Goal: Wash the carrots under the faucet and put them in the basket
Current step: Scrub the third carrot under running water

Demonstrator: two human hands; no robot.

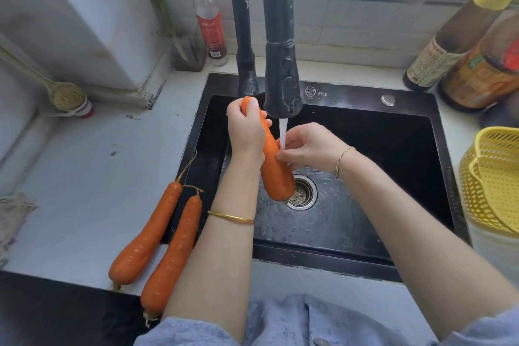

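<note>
Centrally, item one: a held carrot (pixel 276 174) is hanging tilted over the black sink (pixel 393 149), with its thick end lowest, just above the drain (pixel 302 192), and its thin end uppermost. The left hand (pixel 245 128) is gripping the thin upper end, fingers wrapped round it. The right hand (pixel 309 147) is curling its fingers onto the carrot's middle and holding it there. A thin stream of water (pixel 283 133) is falling from the black faucet (pixel 282 78) onto the place where those fingers meet the carrot.

Item two: an outer carrot (pixel 146 236) and an inner carrot (pixel 174 255) are lying side by side on the white counter (pixel 84 177), left of the sink. Their thin tips are reaching over the sink's edge.

Item three: a yellow basket (pixel 494 182) is standing on the counter, right of the sink and well apart from all three carrots.

Item four: a red-labelled bottle (pixel 209 19) is standing behind the sink, left of the faucet. Each wrist is wearing a gold bangle.
</note>
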